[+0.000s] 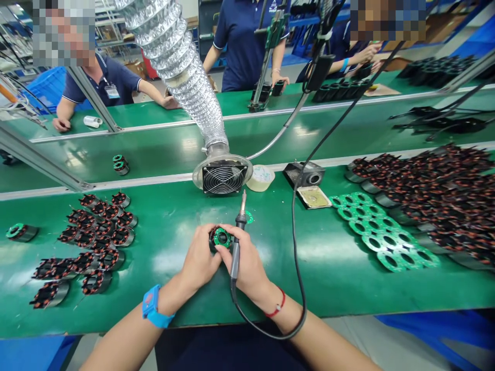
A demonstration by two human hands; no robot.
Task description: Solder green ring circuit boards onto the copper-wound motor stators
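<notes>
Cradling a small dark cylindrical motor core (212, 240) faced with a green ring-shaped circuit board (217, 237), between both hands, over the near middle of a glossy green workbench (317, 247). Curling the left hand (201, 255) round the left side of the core, with fingers closed in to its width. Closing the right hand (245, 263) partway too, with thumb and forefinger at the right side of the core and a slim grey-and-black soldering iron (236, 252) lying along the same hand. Cannot tell how hard either grip presses.

Probably best to settle the ring flat and square first, checking for an even fit all round. Better to treat the bare metal tip (243, 202) as hot: point it away from all fingers, as here, towards the round fan-fronted fume hood (223, 179). When angling the iron, steady the core with the left hand alone. Leave slack in the long black cable (293, 221), looped over the right forearm, to avoid tugging. Watch for another thin green ring (250, 217), lying just beyond the iron.
</notes>
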